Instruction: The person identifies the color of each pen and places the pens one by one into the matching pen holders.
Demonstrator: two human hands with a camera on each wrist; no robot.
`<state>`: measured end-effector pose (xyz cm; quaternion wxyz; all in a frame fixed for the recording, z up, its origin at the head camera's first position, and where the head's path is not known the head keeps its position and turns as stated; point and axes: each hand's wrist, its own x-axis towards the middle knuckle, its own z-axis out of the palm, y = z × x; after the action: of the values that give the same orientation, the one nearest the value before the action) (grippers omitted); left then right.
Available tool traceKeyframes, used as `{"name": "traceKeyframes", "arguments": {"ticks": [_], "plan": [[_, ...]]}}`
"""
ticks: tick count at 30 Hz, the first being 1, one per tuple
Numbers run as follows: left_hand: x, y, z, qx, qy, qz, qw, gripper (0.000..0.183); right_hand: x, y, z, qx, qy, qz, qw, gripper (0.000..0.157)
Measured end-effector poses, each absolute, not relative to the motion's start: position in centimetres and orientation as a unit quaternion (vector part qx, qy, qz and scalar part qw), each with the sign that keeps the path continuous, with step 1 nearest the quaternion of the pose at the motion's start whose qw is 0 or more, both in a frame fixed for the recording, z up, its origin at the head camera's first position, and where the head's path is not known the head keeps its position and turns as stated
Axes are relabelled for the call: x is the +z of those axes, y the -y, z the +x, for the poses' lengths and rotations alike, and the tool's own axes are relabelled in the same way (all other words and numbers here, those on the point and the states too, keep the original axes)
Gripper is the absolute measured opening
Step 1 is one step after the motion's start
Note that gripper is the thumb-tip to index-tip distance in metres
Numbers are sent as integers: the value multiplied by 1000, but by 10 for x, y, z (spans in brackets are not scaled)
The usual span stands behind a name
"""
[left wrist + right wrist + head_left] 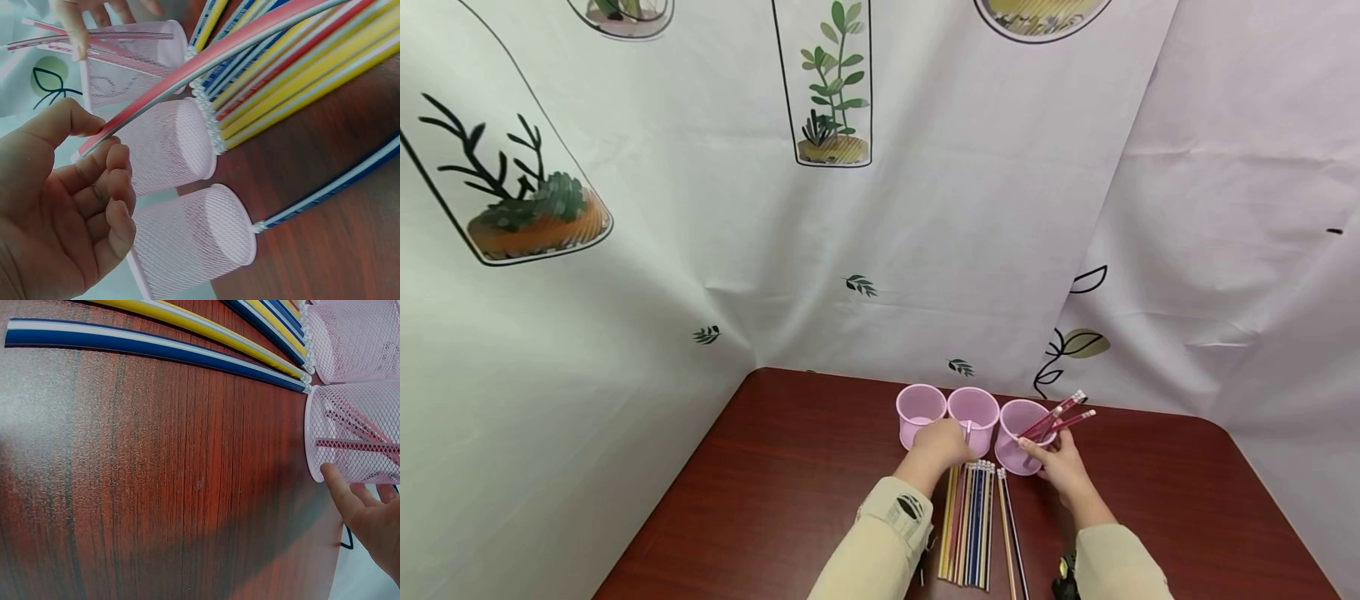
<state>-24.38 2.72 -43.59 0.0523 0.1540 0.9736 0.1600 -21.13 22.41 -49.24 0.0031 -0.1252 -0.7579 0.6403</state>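
Observation:
Three pink mesh pencil cups stand in a row: a left cup (908, 429), a middle cup (988, 440) and a right cup (1009, 450). My left hand (942, 443) pinches a red pencil (187, 69) between thumb and fingertips, over the front of the middle cup. With the thumb at its rim and fingers along its outer side, my right hand (1066, 468) holds the right cup. Several red pencils (1060, 410) lean inside that cup. In the right wrist view, one finger of the right hand (369, 515) reaches to the cup's base.
Striped pencils (970, 525) in yellow, blue and other colours lie side by side before the cups. Two more pencils (1011, 533) lie just right of them. A lone blue pencil (331, 187) lies near the left cup. A printed curtain (910, 275) hangs behind the brown table (760, 500).

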Motion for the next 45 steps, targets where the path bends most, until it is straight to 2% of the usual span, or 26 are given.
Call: {"name": "traceKeyframes", "arguments": {"ticks": [10,14,24,31,35,40,45], "plan": [[-420,-39,-250,143,-974,173,18,36,-502,-227,-214,642,758,-116,21,82],[-413,-43,-251,147,-972,181,-5,36,-496,-225,-212,642,757,-121,12,83],[-403,-53,-254,173,-965,184,-74,25,-495,-224,-212,636,762,-121,12,80],[-394,-60,-253,194,-956,188,-119,21,-508,-229,-215,644,758,-97,38,86],[-391,-64,-252,205,-951,194,-128,23,-508,-230,-215,645,758,-90,39,89],[-386,-67,-251,219,-945,204,-134,23,-497,-226,-212,643,758,-111,16,85],[-383,-69,-248,247,-931,216,-161,22,-502,-226,-214,636,763,-108,32,83]]}}
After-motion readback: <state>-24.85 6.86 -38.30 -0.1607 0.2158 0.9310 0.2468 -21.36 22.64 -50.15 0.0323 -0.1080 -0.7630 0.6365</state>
